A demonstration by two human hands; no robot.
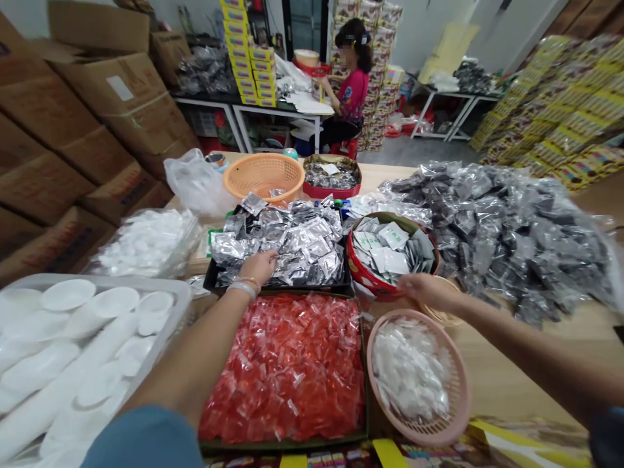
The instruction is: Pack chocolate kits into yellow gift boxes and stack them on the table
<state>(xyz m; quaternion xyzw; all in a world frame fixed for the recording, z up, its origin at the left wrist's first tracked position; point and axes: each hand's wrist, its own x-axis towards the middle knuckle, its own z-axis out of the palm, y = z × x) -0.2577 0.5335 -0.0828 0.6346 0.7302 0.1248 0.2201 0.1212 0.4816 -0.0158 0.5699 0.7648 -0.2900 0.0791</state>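
Note:
My left hand is over the black tray of silver foil sachets, its fingers drawn together among the packets. Whatever they grip is too small to make out. At the lower right rim of a round red tin is my right hand, its fingers pressed together and slightly blurred. I cannot tell what is in them. White sachets with green print fill that tin. Below my left hand lies a tray of red clear packets. A pink basket of clear-white packets stands below my right hand.
White scoops or cups fill a plastic bin at left. An orange basket and another red tin stand behind the trays. Grey packets are heaped at right. A co-worker sits beyond; cartons line the left.

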